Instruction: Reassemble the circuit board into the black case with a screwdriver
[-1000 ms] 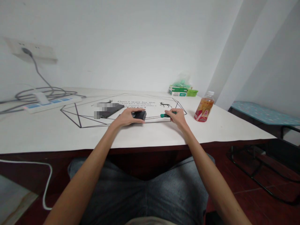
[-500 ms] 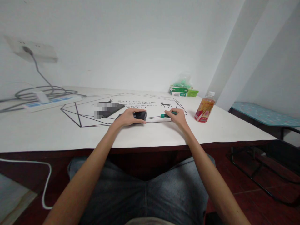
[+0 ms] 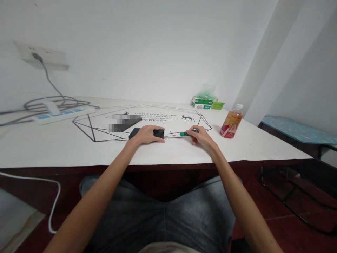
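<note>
My left hand (image 3: 147,134) is closed around a black rectangular box-like object (image 3: 159,133) that rests on the white table. Part of that object shows on both sides of the hand; its middle is hidden. Between the thumb and fingers of my right hand (image 3: 200,135) is a green-and-black screwdriver (image 3: 185,133), lying level just above or on the table. Its thin shaft points left toward the black object, and the tip is too fine to make out. Behind my left hand lies a dark flat piece (image 3: 129,123), partly blurred out.
A drink bottle (image 3: 231,121) with a white cap stands right of my right hand. Green boxes (image 3: 202,102) with a plastic bag sit against the wall. At the left lie a power strip (image 3: 63,115) and coiled cables. The table's front edge (image 3: 168,164) runs near my forearms.
My left hand has lowered the black object flat onto the table. The screwdriver has dropped slightly, and the fingers of my right hand have shifted on its handle. The view has turned a little left.
</note>
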A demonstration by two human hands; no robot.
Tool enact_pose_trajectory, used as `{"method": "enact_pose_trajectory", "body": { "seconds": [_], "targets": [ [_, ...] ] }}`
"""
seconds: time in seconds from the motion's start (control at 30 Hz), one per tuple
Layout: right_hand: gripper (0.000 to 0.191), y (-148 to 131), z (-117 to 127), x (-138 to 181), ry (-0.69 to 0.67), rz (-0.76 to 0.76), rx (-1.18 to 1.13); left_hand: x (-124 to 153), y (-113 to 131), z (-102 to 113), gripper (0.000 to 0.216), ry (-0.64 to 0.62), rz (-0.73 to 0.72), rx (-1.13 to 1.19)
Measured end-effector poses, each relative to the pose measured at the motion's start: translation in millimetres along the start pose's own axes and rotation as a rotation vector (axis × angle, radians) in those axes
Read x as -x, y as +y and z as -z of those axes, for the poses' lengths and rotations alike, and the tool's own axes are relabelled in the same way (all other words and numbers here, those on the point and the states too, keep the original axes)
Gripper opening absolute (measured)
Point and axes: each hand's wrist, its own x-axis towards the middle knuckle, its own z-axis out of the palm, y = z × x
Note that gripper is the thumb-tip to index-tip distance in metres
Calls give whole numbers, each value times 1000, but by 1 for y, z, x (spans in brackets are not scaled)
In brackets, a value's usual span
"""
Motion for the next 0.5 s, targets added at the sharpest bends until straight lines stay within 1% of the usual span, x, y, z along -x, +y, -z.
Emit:
{"method": "enact_pose_trajectory", "body": {
  "seconds": [0.07,0.13,0.2,0.27,0.37,0.43,0.5],
  "targets": [
    [50,4,1,0,-4,23,99,1,1,1,68,4,-1,-13],
    [60,7,1,-1,45,65,182,2,1,1,67,1,-20,-19],
    [57,8,-1,-2,45,91,145,3,0,0,66,-4,-45,-19],
    [46,8,-2,-1,30,58,55,4,0,0,64,-2,-52,-23],
    [49,8,-4,-1,-4,-11,-30,6,2,1,63,0,-48,-57],
    [47,8,-4,-1,-1,0,12,8,6,3,66,-12,-32,-93],
    [48,9,-4,-2,43,76,120,10,12,4,68,-29,-12,-135]
  ]
}}
